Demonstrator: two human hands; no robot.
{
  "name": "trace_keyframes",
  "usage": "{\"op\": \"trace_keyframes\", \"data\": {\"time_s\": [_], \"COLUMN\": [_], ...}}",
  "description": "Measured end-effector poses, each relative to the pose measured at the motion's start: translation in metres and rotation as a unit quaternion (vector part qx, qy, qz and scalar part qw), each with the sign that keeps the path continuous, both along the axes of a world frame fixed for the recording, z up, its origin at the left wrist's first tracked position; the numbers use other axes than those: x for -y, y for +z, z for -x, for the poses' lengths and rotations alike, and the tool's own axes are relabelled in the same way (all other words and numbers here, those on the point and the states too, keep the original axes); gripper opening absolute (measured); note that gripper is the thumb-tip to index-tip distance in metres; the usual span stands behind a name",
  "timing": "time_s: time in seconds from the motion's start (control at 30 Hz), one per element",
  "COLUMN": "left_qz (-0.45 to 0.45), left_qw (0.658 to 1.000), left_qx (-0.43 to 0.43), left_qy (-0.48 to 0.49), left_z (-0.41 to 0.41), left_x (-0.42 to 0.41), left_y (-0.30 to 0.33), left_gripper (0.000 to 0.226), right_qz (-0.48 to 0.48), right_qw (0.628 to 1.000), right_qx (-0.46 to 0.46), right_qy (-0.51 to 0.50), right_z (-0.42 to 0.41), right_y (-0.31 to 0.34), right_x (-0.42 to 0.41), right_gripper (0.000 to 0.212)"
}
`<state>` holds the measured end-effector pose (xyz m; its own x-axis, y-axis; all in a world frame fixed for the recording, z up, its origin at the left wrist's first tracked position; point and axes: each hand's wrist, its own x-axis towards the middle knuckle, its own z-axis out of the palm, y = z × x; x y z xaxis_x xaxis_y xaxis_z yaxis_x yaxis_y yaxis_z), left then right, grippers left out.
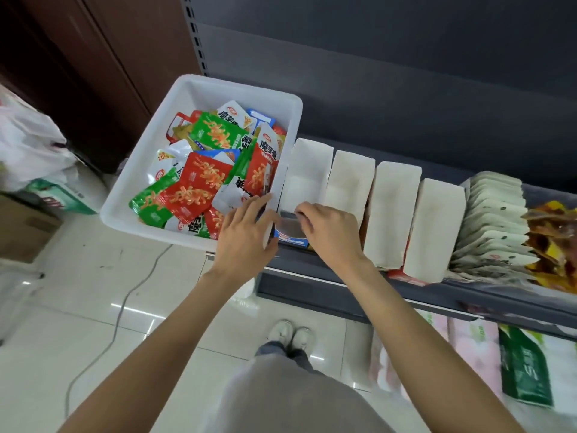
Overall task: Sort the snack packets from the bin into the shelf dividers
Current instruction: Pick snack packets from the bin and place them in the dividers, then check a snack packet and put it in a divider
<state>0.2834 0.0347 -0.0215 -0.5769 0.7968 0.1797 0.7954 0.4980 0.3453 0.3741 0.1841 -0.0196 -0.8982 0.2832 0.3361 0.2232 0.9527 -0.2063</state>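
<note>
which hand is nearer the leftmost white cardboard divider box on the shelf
Right. The right hand has its curled fingers at the front end of the leftmost white cardboard divider box, seemingly on a packet there. The left hand lies flat beside it, over the white plastic bin's rim.

The bin (187, 98) is white. The packets (206, 179) inside are red, green and white. The dividers (393, 210) at 3 o'clock are white.

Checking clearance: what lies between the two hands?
Head view: the bin's right wall and a blue packet sit between the left hand and right hand.
</note>
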Motion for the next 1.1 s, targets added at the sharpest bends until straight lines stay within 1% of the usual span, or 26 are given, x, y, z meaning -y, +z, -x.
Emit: {"op": "trace_keyframes", "data": {"time_s": [0.1, 0.17, 0.27, 0.3, 0.37, 0.43, 0.5, 0.57, 0.6, 0.63, 0.7, 0.77, 0.87, 0.93, 1.0, 1.03, 1.1], "left_qz": [-0.030, -0.040, -0.058, -0.059, -0.049, -0.058, -0.098, -0.142, -0.164, -0.180, -0.190, -0.165, -0.080, -0.007, 0.077, 0.101, 0.100], "left_qw": [0.999, 0.998, 0.993, 0.990, 0.988, 0.986, 0.982, 0.975, 0.969, 0.962, 0.951, 0.952, 0.963, 0.974, 0.983, 0.984, 0.985], "left_qx": [0.024, 0.044, 0.104, 0.125, 0.147, 0.154, 0.153, 0.135, 0.129, 0.129, 0.141, 0.142, 0.145, 0.138, 0.122, 0.118, 0.132], "left_qy": [-0.001, 0.002, 0.017, 0.020, 0.023, 0.032, 0.059, 0.106, 0.132, 0.158, 0.197, 0.215, 0.212, 0.178, 0.115, 0.085, 0.052], "left_z": [-0.001, -0.002, -0.003, -0.003, -0.001, 0.003, 0.010, 0.022, 0.030, 0.040, 0.064, 0.093, 0.133, 0.154, 0.172, 0.180, 0.198], "left_x": [0.005, 0.007, 0.012, 0.014, 0.018, 0.021, 0.027, 0.038, 0.045, 0.051, 0.065, 0.074, 0.071, 0.060, 0.046, 0.041, 0.034], "left_y": [-0.002, -0.002, 0.001, 0.003, 0.010, 0.018, 0.029, 0.038, 0.042, 0.045, 0.047, 0.047, 0.046, 0.042, 0.033, 0.028, 0.020], "left_gripper": [0.046, 0.050, 0.057, 0.060, 0.059, 0.051, 0.037, 0.025, 0.021, 0.019, 0.017, 0.019, 0.031, 0.041, 0.046, 0.044, 0.032], "right_qz": [0.008, 0.008, 0.027, 0.039, 0.071, 0.089, 0.118, 0.152, 0.157, 0.162, 0.189, 0.211, 0.202, 0.191, 0.141, 0.113, 0.094], "right_qw": [1.000, 1.000, 0.996, 0.992, 0.984, 0.984, 0.988, 0.986, 0.985, 0.984, 0.980, 0.974, 0.970, 0.967, 0.965, 0.963, 0.961], "right_qx": [-0.002, 0.011, 0.073, 0.102, 0.141, 0.118, 0.043, -0.031, -0.048, -0.050, -0.014, 0.037, 0.093, 0.139, 0.206, 0.235, 0.257], "right_qy": [0.019, 0.026, 0.051, 0.060, 0.082, 0.098, 0.085, 0.066, 0.058, 0.055, 0.058, 0.075, 0.094, 0.094, 0.078, 0.063, 0.025], "right_z": [-0.007, -0.012, -0.017, -0.019, -0.026, -0.032, -0.032, -0.022, -0.012, -0.001, 0.025, 0.055, 0.105, 0.136, 0.159, 0.167, 0.174], "right_y": [-0.004, -0.004, 0.000, 0.002, 0.006, 0.018, 0.034, 0.051, 0.058, 0.064, 0.069, 0.067, 0.058, 0.051, 0.041, 0.036, 0.028], "right_x": [0.012, 0.016, 0.011, 0.010, 0.010, 0.009, 0.004, -0.003, -0.005, -0.005, -0.002, 0.004, 0.019, 0.029, 0.038, 0.042, 0.048], "right_gripper": [0.011, 0.013, 0.013, 0.017, 0.034, 0.053, 0.061, 0.057, 0.053, 0.049, 0.036, 0.026, 0.027, 0.036, 0.051, 0.058, 0.065]}}
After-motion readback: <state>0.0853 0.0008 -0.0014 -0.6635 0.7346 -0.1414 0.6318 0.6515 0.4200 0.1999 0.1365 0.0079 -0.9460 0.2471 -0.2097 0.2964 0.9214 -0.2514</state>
